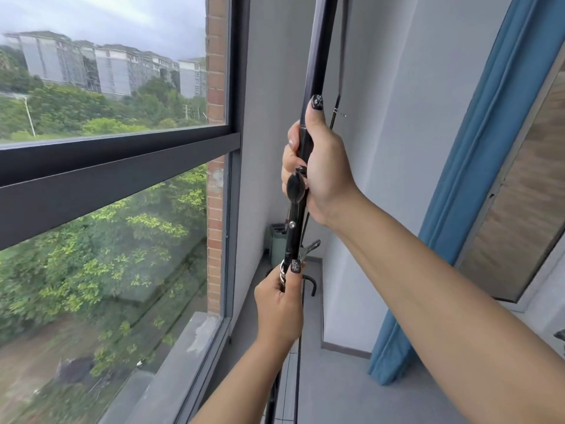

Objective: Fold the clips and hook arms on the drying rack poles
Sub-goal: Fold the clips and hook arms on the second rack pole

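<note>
A: Nearest the camera, the left hand wraps the lower stretch of the slim black metal drying rack pole, thumb pressed just under the shiny silver metal clip.

B: And higher up?

A: The right hand closes its grip round the same pole, which stands upright beside the dark-framed window, fingers curled beside the black oval knob.

B: The danger?

A: Likely a pinched finger, if the clip snaps shut against the thumb. If either grip loosens, the pole might swing toward the glass.

B: Beyond?

A: A curved black hook arm, apparently unfolded, then the blue curtain.
</note>
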Tool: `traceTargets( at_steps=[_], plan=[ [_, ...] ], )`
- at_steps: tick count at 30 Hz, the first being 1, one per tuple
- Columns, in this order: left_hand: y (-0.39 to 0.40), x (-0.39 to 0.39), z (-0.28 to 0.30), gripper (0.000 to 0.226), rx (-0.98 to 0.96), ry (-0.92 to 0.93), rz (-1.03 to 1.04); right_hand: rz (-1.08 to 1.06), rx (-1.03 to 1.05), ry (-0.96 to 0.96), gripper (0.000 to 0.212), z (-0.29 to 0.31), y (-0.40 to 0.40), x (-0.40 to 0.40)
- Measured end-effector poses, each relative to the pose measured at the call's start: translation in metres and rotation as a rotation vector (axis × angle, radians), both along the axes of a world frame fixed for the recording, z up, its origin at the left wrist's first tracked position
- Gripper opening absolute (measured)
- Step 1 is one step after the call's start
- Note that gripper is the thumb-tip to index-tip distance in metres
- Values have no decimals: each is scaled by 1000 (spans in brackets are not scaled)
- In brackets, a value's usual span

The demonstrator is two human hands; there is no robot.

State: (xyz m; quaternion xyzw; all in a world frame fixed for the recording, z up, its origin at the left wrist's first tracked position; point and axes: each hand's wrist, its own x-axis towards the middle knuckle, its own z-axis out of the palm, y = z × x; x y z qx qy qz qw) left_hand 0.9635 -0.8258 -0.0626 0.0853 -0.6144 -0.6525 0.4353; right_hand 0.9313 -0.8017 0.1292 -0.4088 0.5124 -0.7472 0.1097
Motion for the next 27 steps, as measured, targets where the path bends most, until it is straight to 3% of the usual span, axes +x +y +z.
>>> traceTargets(
  at_steps=[2,4,8,13,27],
  plan=[
    [-16,-17,1,68,-1,13,-13,-10,12,0,48,0,-16,-18],
    [-32,-36,2,85,-8,22,-25,-24,23,2,49,3,-34,-36],
    [-66,-77,0,50,-5,-9,-6,-35,57,-1,50,1,-73,-75],
    [-99,-124,-12,37,51,-79,-68,-44,62,-47,51,-16,-106,-123],
    [-150,-214,-46,45,-10,-132,-57,-27,41,-95,46,-56,-152,-222]
  ],
)
